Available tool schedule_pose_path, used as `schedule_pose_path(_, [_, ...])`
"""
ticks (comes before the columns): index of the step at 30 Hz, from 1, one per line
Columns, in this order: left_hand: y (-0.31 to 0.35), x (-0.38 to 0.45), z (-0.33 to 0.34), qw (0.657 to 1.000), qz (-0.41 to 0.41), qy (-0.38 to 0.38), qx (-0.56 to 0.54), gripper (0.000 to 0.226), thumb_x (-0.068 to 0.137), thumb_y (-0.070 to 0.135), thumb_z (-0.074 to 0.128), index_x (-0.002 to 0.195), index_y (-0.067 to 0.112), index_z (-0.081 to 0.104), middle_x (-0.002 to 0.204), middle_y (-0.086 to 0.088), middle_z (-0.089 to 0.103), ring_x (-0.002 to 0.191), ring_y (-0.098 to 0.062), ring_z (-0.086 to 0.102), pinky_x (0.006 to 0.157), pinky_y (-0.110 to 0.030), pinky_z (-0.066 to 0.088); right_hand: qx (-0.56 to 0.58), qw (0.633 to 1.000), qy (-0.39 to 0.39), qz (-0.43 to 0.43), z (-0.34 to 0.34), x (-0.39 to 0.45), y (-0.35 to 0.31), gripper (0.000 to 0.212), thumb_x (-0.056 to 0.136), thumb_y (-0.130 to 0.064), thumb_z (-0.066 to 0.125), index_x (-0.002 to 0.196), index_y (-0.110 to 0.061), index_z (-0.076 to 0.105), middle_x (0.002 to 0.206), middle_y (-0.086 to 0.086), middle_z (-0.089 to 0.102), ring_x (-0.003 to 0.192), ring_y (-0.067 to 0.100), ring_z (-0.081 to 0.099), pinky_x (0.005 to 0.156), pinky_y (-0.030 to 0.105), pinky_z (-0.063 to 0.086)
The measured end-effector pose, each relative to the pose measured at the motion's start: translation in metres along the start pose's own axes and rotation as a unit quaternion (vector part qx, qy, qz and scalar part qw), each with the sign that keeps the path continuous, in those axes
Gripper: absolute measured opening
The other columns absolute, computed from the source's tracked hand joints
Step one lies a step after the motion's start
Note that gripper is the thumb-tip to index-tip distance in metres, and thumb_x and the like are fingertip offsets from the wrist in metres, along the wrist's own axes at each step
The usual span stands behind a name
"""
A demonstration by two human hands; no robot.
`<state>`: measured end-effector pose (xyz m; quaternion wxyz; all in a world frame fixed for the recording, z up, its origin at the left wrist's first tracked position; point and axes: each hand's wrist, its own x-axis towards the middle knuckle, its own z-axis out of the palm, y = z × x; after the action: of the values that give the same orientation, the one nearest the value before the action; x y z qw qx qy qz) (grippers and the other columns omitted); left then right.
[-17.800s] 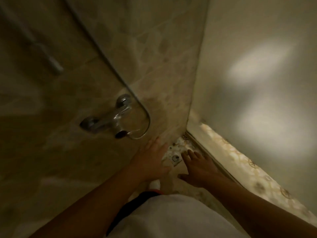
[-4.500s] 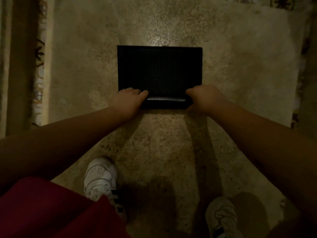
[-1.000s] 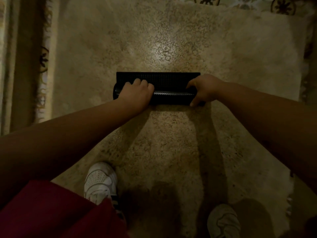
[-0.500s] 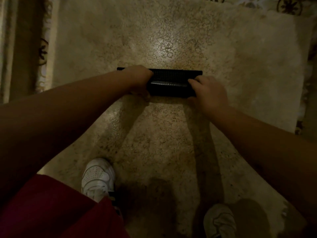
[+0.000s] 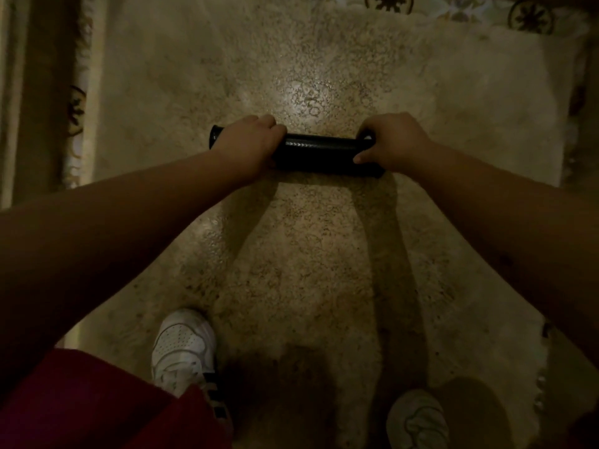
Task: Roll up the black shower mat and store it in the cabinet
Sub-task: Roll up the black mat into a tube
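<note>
Mat (image 5: 319,153) was fully rolled on the floor at 12 o'clock, left hand (image 5: 248,140) and right hand (image 5: 393,140) both gripping it. I'd squeeze tight lifting so it wouldn't unroll.

One rolled black mat (image 5: 319,153), two hands (left (image 5: 249,140), right (image 5: 393,140)), two white shoes (one (image 5: 183,350), another (image 5: 418,421)).
</note>
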<state>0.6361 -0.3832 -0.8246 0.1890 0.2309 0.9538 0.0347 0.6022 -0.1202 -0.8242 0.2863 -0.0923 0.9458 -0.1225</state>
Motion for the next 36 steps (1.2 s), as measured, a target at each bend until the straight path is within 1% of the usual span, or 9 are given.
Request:
schedule_pose_path(2, [-0.001, 0.0, 0.002, 1.0, -0.004, 0.012, -0.01, 0.043, 0.082, 0.021, 0.069, 0.115, 0.003, 0.051, 0.109, -0.02, 0.056, 0.093, -0.039, 0.055, 0.073, -0.046, 0.046, -0.033, 0.995, 0.075, -0.048, 0.023, -0.021, 0.004, 0.046, 0.081, -0.032, 0.072, 0.121, -0.012, 0.062, 0.117, 0.013, 0.062, 0.109, 0.033, 0.055, 0.081, 0.036, 0.044])
schedule_pose_path(6, [0.001, -0.003, 0.011, 0.999, -0.003, 0.041, -0.013, 0.039, 0.081, 0.013, 0.068, 0.113, 0.002, 0.05, 0.107, -0.023, 0.056, 0.091, -0.041, 0.055, 0.069, -0.046, 0.044, -0.069, 0.989, 0.113, -0.072, 0.057, -0.044, 0.009, 0.084, 0.078, -0.039, 0.072, 0.145, -0.008, 0.032, 0.146, 0.013, 0.043, 0.132, 0.036, 0.036, 0.101, 0.048, 0.039])
schedule_pose_path(11, [-0.015, -0.022, 0.032, 0.992, -0.045, 0.09, 0.073, 0.071, 0.08, 0.031, 0.064, 0.142, 0.014, 0.033, 0.136, -0.021, 0.044, 0.119, -0.043, 0.042, 0.098, -0.057, 0.033, -0.126, 0.98, 0.125, -0.087, 0.045, -0.014, 0.012, 0.076, 0.078, -0.027, 0.072, 0.14, -0.004, 0.036, 0.134, 0.02, 0.052, 0.116, 0.038, 0.05, 0.09, 0.046, 0.047])
schedule_pose_path(16, [-0.04, -0.025, 0.027, 0.988, -0.1, 0.074, 0.093, 0.072, 0.077, 0.037, 0.071, 0.136, 0.017, 0.035, 0.13, -0.017, 0.047, 0.116, -0.041, 0.044, 0.089, -0.056, 0.04, -0.15, 0.978, 0.103, -0.1, 0.041, -0.007, 0.018, 0.079, 0.079, -0.022, 0.071, 0.143, -0.002, 0.031, 0.134, 0.024, 0.051, 0.115, 0.041, 0.052, 0.091, 0.049, 0.047])
schedule_pose_path(19, [-0.046, -0.02, 0.018, 0.993, -0.074, 0.049, 0.073, 0.067, 0.079, 0.031, 0.069, 0.135, 0.013, 0.038, 0.126, -0.02, 0.05, 0.111, -0.042, 0.047, 0.081, -0.052, 0.046, -0.132, 0.982, 0.101, -0.088, 0.04, -0.003, 0.015, 0.081, 0.078, -0.019, 0.071, 0.145, -0.002, 0.028, 0.135, 0.025, 0.05, 0.117, 0.041, 0.05, 0.094, 0.049, 0.045])
schedule_pose_path(22, [-0.05, -0.019, 0.018, 0.996, -0.059, 0.059, 0.034, 0.063, 0.082, 0.024, 0.069, 0.136, 0.007, 0.04, 0.128, -0.021, 0.052, 0.113, -0.041, 0.047, 0.085, -0.05, 0.047, -0.092, 0.988, 0.1, -0.07, 0.04, -0.001, 0.016, 0.088, 0.078, -0.019, 0.071, 0.147, -0.001, 0.019, 0.132, 0.027, 0.048, 0.116, 0.042, 0.048, 0.095, 0.048, 0.043])
schedule_pose_path(27, [-0.057, -0.02, 0.024, 0.99, -0.06, 0.11, -0.057, 0.06, 0.077, 0.029, 0.075, 0.123, 0.002, 0.048, 0.125, -0.021, 0.056, 0.116, -0.038, 0.049, 0.094, -0.047, 0.042, -0.021, 0.993, 0.102, -0.063, 0.036, 0.007, 0.02, 0.05, 0.071, -0.02, 0.076, 0.109, -0.01, 0.046, 0.109, 0.018, 0.053, 0.097, 0.034, 0.053, 0.072, 0.035, 0.039])
schedule_pose_path(32, [-0.058, -0.019, 0.025, 0.994, -0.043, 0.101, -0.02, 0.069, 0.076, 0.026, 0.076, 0.13, -0.001, 0.043, 0.126, -0.027, 0.05, 0.113, -0.041, 0.047, 0.093, -0.048, 0.042, -0.03, 0.989, 0.127, -0.072, 0.033, 0.005, 0.022, 0.06, 0.066, -0.027, 0.08, 0.114, -0.009, 0.049, 0.116, 0.02, 0.049, 0.104, 0.037, 0.048, 0.081, 0.043, 0.045])
schedule_pose_path(36, [-0.069, -0.012, 0.012, 0.996, -0.057, 0.04, -0.06, 0.064, 0.072, 0.032, 0.078, 0.123, 0.009, 0.048, 0.118, -0.02, 0.055, 0.107, -0.037, 0.05, 0.079, -0.044, 0.045, -0.015, 0.996, 0.069, -0.063, 0.016, 0.01, 0.023, 0.057, 0.062, -0.035, 0.08, 0.109, -0.016, 0.053, 0.101, 0.01, 0.06, 0.09, 0.027, 0.056, 0.068, 0.031, 0.041])
